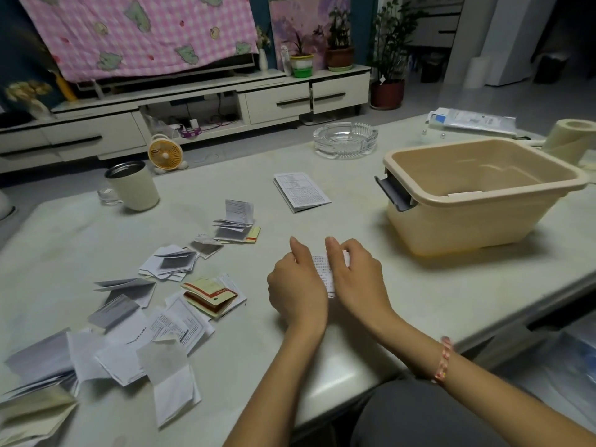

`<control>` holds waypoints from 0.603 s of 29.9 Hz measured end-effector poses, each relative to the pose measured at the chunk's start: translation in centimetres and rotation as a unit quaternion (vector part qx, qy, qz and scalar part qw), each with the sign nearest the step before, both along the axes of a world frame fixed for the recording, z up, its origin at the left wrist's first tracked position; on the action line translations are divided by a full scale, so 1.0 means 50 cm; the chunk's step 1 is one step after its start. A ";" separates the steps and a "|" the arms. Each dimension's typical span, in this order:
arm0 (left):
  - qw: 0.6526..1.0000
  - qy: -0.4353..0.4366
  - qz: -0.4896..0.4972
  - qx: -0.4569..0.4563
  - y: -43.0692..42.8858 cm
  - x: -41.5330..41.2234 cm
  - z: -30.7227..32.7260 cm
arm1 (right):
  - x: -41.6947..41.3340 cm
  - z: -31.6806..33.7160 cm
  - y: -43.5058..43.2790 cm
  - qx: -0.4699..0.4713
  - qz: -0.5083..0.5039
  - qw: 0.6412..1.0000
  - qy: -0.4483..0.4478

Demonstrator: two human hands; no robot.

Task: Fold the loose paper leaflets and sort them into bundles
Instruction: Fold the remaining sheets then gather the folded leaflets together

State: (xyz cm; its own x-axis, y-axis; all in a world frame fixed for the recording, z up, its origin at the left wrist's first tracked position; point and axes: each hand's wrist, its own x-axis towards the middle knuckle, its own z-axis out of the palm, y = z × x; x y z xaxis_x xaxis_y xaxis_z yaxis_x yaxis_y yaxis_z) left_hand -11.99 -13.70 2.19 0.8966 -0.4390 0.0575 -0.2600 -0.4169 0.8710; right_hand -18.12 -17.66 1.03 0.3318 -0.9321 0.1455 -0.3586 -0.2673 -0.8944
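Head camera, the only view: your left hand [296, 285] and right hand [356, 275] meet low over the pale stone-look counter [354, 214], with a small white printed leaflet [321, 269] caught between them. Its long axis runs away from you, the near end leaning slightly right. Each hand's fingers [295, 250] curl onto one long edge and pinch the paper, though the tips are mostly hidden. Neither hand sits nearer. The scattered folded white and grey leaflets [167, 262] lie well to your left, so I judge the left hand better placed to carry this one over.
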 end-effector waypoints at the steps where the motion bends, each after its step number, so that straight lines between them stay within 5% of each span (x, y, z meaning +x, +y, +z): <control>1: 1.000 -0.010 -0.011 0.023 -0.003 -0.001 -0.007 | -0.004 -0.002 -0.005 -0.011 -0.006 1.000 0.025; 7: 0.972 -0.154 -0.050 0.170 -0.013 0.019 -0.059 | -0.033 -0.038 -0.009 -0.046 -0.011 0.978 0.205; 11: 0.957 -0.219 -0.043 0.186 -0.033 -0.004 -0.105 | -0.024 -0.056 -0.015 -0.231 -0.053 0.887 0.396; 15: 0.925 -0.229 -0.110 0.285 -0.039 0.005 -0.085 | -0.016 -0.050 -0.034 -0.321 -0.006 0.854 0.409; 18: 0.913 -0.232 -0.118 0.314 -0.044 0.004 -0.088 | -0.015 -0.056 -0.045 -0.244 0.095 0.910 0.320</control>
